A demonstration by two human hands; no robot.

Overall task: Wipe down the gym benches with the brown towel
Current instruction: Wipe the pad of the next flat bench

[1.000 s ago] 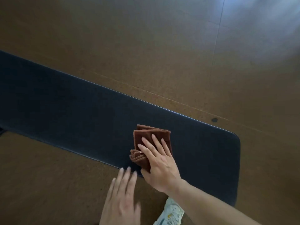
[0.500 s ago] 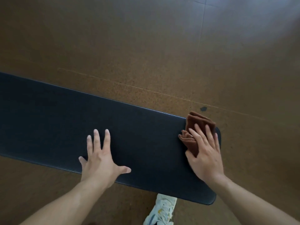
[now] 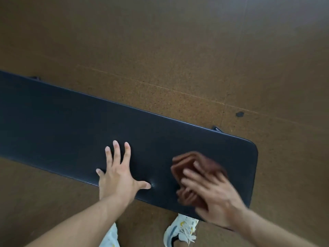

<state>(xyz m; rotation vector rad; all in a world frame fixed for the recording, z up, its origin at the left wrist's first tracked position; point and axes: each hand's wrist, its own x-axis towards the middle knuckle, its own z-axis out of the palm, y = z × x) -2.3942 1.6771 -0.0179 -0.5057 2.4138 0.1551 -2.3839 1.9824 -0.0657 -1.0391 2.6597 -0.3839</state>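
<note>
Head view: right hand (image 3: pixel 216 198), fingers flat, is pressing folded brown towel (image 3: pixel 194 168) on black padded counter (image 3: pixel 71 132); left hand (image 3: pixel 118 177), released, is bracing. Overlapping, even strokes advisable.

We are seeing the worktop (image 3: pixel 71 125) as a dark padded surface that is looking like smooth, faintly grained vinyl or leather with a soft sheen along its far edge. The brown towel (image 3: pixel 188 166) near its right end is looking like soft folded cloth, matt, though blurred. The floor (image 3: pixel 178 50) is showing a speckled, cork-like brown finish, matt and slightly rough. The shoe (image 3: pixel 181 230) is appearing white with a textile upper.
</note>
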